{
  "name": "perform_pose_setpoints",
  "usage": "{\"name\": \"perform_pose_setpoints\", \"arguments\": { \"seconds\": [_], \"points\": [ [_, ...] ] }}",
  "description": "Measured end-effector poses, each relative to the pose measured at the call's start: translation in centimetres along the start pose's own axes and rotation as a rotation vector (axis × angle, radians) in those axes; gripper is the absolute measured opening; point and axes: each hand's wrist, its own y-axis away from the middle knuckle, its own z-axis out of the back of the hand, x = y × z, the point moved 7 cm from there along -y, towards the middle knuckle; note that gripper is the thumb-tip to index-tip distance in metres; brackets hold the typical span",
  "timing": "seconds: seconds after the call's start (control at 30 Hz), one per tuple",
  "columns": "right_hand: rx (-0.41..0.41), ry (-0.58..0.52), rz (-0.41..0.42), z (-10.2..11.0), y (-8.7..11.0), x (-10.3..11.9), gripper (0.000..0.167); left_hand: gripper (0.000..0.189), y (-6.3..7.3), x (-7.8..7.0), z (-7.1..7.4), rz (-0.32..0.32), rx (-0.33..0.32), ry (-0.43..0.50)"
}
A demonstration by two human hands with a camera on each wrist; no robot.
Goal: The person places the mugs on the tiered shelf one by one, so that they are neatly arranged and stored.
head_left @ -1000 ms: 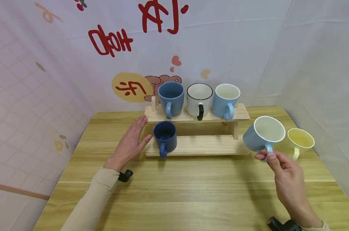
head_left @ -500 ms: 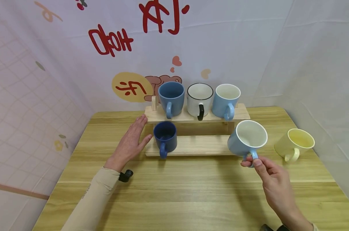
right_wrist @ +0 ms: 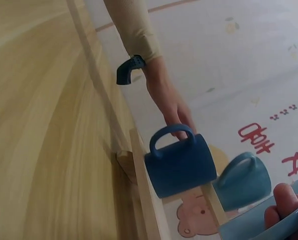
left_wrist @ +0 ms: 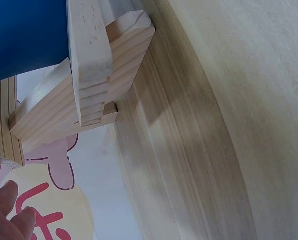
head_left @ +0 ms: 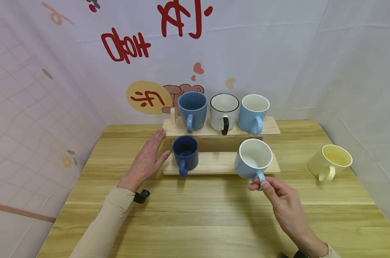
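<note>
My right hand [head_left: 283, 204] pinches the handle of a light blue mug [head_left: 251, 159] with a white inside, tilted in front of the lower shelf's right part. In the right wrist view its fingertips [right_wrist: 287, 200] show at the handle. My left hand [head_left: 144, 161] has straight fingers, their tips touching the left end of the wooden rack [head_left: 217, 165]. A dark blue mug [head_left: 185, 154] stands on the lower shelf, close to the left thumb. On the upper shelf stand a medium blue mug [head_left: 195, 114], a white black-rimmed mug [head_left: 222, 116] and another light blue mug [head_left: 250, 114].
A pale yellow mug [head_left: 327, 163] stands on the wooden table [head_left: 195, 222], right of the rack. Behind the rack hangs a white printed cloth [head_left: 262, 46], and cloth also borders both sides.
My right hand has moved left with the light blue mug, from beside the yellow mug to in front of the lower shelf. The left hand stays in place.
</note>
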Motion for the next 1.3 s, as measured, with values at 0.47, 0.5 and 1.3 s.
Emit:
{"name": "perform_pose_setpoints", "arguments": {
  "seconds": [0.47, 0.5, 1.3],
  "points": [
    [0.064, -0.033, -0.008, -3.7, -1.1, -0.9, 0.022, 0.074, 0.0, 0.0, -0.1, -0.002, -0.005, -0.005],
    [0.069, -0.043, -0.014, -4.0, -1.2, -1.0, 0.022, 0.074, 0.0, 0.0, -0.1, -0.002, -0.006, -0.005],
    [0.067, -0.118, -0.032, -9.1, -4.7, -3.1, 0.026, 0.074, 0.0, 0.1, -0.1, 0.005, -0.005, 0.006]
  ]
}}
